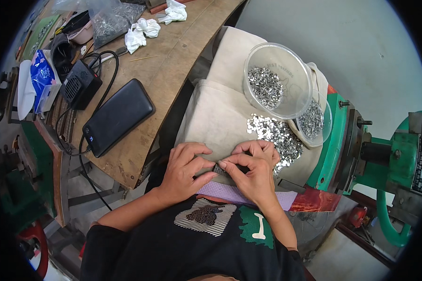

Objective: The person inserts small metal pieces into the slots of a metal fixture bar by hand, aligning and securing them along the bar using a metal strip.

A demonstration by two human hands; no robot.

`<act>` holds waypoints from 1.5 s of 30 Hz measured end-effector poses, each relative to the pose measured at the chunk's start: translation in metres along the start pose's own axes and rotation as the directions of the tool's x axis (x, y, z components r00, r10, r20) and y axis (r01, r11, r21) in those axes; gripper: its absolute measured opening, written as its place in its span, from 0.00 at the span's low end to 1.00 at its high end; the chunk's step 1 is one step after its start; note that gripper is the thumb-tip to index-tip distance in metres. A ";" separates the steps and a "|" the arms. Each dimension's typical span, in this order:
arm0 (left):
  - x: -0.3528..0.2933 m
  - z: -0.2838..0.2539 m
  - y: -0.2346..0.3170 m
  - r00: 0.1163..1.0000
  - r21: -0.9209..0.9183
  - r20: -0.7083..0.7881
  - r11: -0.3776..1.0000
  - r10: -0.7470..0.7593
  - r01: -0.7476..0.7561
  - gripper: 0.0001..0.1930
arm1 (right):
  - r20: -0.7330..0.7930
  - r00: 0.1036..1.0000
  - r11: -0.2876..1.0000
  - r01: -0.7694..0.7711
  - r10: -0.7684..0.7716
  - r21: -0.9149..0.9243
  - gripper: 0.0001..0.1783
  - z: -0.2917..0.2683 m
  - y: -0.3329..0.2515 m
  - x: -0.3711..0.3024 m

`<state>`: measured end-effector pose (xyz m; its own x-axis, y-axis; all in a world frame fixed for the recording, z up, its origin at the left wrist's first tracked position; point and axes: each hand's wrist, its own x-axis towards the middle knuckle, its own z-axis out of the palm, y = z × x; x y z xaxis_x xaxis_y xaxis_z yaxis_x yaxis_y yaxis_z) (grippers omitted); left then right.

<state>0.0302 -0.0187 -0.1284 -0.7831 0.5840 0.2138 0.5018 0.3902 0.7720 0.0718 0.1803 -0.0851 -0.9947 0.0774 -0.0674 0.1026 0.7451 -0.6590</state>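
My left hand [186,169] and my right hand [254,167] meet above the near edge of a beige cloth [220,110]. Between their fingertips is a small dark grey ridged piece [218,169], mostly covered by the fingers. The left thumb and forefinger close on its left side, and the right thumb and forefinger pinch at its right. Just beyond my right hand, a loose heap of small shiny metal pieces [281,140] lies on the cloth. Behind the heap stands a clear round plastic tub [297,70] with more small metal pieces [266,86] in it.
A shallower clear container [327,122] of metal bits sits beside the tub. Green machinery [398,161] stands at the right. On the wooden table [173,61] at left are a black power bank [118,117], a cable, a black adapter [81,84], tissues [145,29] and a bag of metal parts [112,23].
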 end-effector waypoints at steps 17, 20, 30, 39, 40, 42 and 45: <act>0.001 0.000 0.000 1.000 -0.036 -0.017 0.999 -0.016 0.015 0.15 | -0.018 1.000 0.998 0.006 -0.007 -0.064 0.07 0.001 -0.006 -0.001; 0.002 0.000 0.001 1.000 -0.039 -0.020 0.999 -0.010 0.010 0.15 | -0.007 1.000 0.998 -0.006 0.005 -0.065 0.07 0.000 -0.007 -0.001; 0.001 0.000 0.001 1.000 -0.043 -0.016 0.999 -0.015 0.014 0.14 | 0.024 1.000 0.997 0.001 0.001 -0.072 0.09 -0.003 -0.007 0.001; 0.001 0.000 0.000 1.000 -0.053 -0.004 0.998 -0.017 0.017 0.14 | 0.031 1.000 0.994 0.001 0.002 -0.107 0.11 -0.010 0.001 -0.003; 0.001 0.000 0.000 1.000 -0.054 -0.002 0.998 -0.014 0.014 0.14 | 0.034 0.999 0.995 0.000 0.003 -0.099 0.11 -0.011 0.001 -0.002; 0.001 0.000 -0.001 1.000 -0.050 0.000 0.999 -0.012 0.012 0.14 | 0.032 0.999 0.996 -0.006 0.009 -0.093 0.11 -0.011 0.000 -0.002; 0.002 -0.002 0.000 1.000 -0.046 0.014 0.999 -0.016 0.017 0.14 | 0.048 0.998 0.997 -0.029 0.032 -0.076 0.11 -0.012 0.000 -0.001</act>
<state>0.0284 -0.0189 -0.1270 -0.7861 0.5873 0.1929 0.4711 0.3671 0.8021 0.0728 0.1883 -0.0758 -0.9898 0.0696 -0.1245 0.1308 0.7909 -0.5978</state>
